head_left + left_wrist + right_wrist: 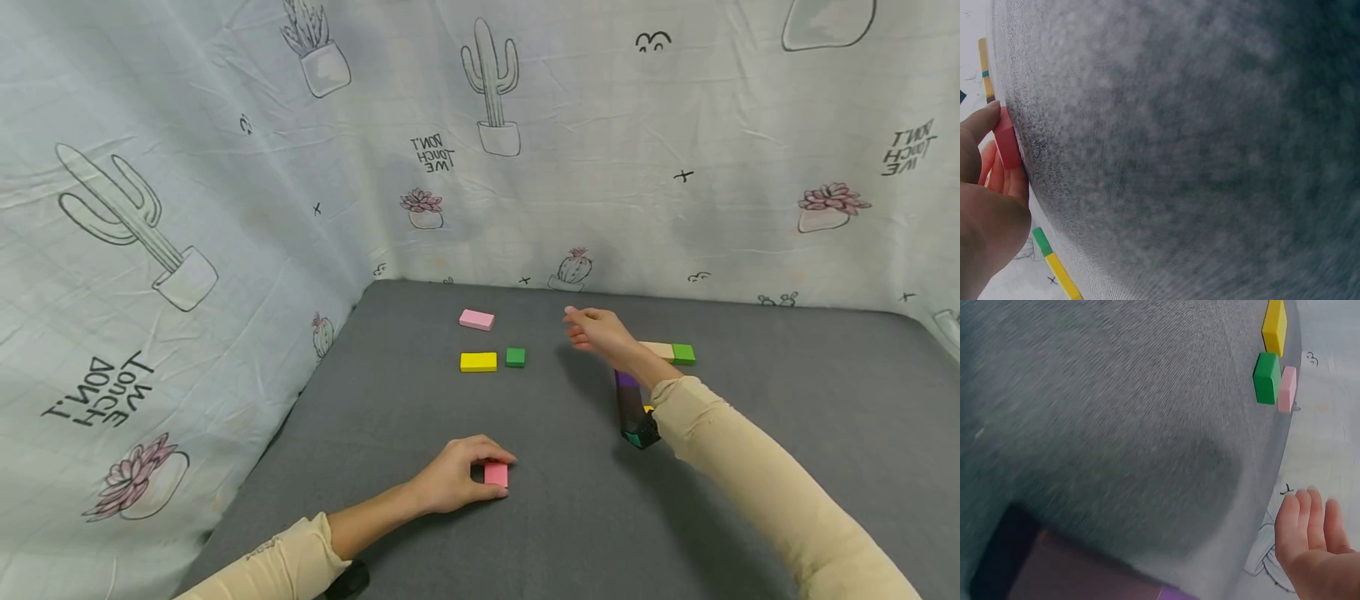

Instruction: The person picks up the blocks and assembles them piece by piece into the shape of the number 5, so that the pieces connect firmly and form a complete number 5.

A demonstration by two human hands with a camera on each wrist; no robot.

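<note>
Pinching a small coral-pink square block (496,474), maybe painted wood, near centre on the grey fabric surface (375,392), the left hand (455,475) has thumb and fingers on opposite edges. Honestly, I'd keep that light and level. Right hand's (602,335) empty, fingers loose, far and right of centre.

Mirrored lettering "DON'T TOUCH ME" (432,152) is showing thrice on patterned cloth (600,142): beside the central cactus drawing (491,87), well right of it, well below-left. X marks (683,176) are recurring.
</note>
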